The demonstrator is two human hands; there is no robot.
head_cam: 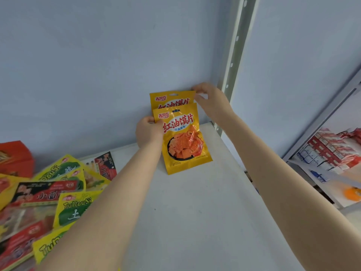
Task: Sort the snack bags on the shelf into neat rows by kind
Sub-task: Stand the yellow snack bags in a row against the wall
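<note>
1. Across the near part of the view runs a flat white shelf board point(195, 222). A pale blue back wall point(97, 65) stands behind it, and a grey perforated metal upright point(235, 55) rises at the far right corner.
2. On the left there's a messy heap of mixed snack bags point(48, 192), yellow-green, red and black-and-red, all overlapping.
3. Off to the right, a neighbouring rack holds stacked red and white boxes point(332, 151), kinda blurry.
4. The two matching ones sit at the far right of the shelf. The front yellow plastic bag point(185, 145) with red lettering overlaps the rear yellow plastic bag point(172, 97), which is up against the wall.
5. The left hand point(149, 133) grips the front bag's left edge, thumb on its face.
6. The right hand point(211, 98) pinches the rear bag's top right corner.
</note>
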